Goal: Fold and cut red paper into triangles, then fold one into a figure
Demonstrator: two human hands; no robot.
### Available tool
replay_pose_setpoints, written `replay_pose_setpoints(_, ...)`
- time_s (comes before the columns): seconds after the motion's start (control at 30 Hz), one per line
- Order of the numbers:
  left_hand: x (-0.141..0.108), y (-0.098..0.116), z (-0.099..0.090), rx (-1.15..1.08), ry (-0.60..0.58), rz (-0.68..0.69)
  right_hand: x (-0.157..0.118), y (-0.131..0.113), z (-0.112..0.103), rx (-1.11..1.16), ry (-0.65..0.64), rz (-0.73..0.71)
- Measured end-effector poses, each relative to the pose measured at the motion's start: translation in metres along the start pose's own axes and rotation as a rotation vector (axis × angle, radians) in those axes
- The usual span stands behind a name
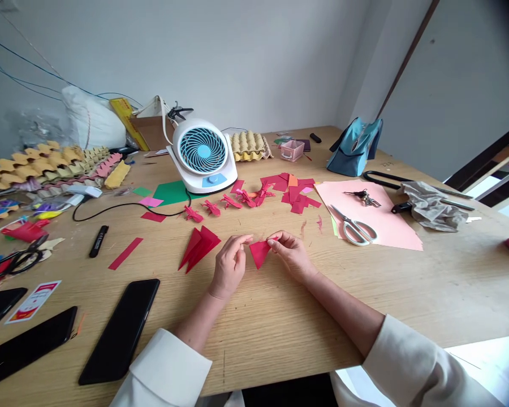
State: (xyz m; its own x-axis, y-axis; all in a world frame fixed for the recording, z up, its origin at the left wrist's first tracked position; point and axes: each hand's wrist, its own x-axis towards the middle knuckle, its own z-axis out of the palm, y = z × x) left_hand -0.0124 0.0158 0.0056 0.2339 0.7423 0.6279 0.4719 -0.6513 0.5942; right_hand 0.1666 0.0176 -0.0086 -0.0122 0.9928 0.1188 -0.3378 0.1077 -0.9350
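A small red paper triangle (260,254) points downward between my two hands. My right hand (292,254) pinches its upper right corner between thumb and fingers. Beside its upper left corner is my left hand (231,261), with fingers bent and fingertips close to the paper; whether they grip it is unclear. Several folded red triangles (200,246) lie overlapping just left of my left hand. Behind them stands a row of small folded red paper figures (212,208). Red paper pieces (297,195) are scattered farther back on the right.
A white fan (203,155) stands at the back on the wooden table (271,328). Scissors (358,228) and keys (363,196) lie on pink sheets (394,226) to the right. Black phones (121,330) and a marker (99,241) are at left. A blue bag (353,150) sits back right.
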Motion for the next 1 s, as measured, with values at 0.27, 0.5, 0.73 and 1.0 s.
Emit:
replay_pose_setpoints(0.27,-0.002,0.008,0.008,-0.202,-0.054,-0.215,-0.001,-0.001,0.000,-0.001,-0.057,0.006)
replay_pose_setpoints(0.5,-0.003,0.009,0.009,-0.244,-0.048,-0.306,-0.002,-0.004,0.002,-0.025,-0.027,-0.017)
replay_pose_setpoints(0.73,-0.003,0.010,0.010,-0.260,-0.053,-0.314,-0.003,-0.006,0.001,-0.051,-0.049,-0.041)
replay_pose_setpoints(1.0,-0.002,0.012,0.009,-0.347,-0.031,-0.344,-0.004,-0.007,0.001,-0.055,-0.066,-0.028)
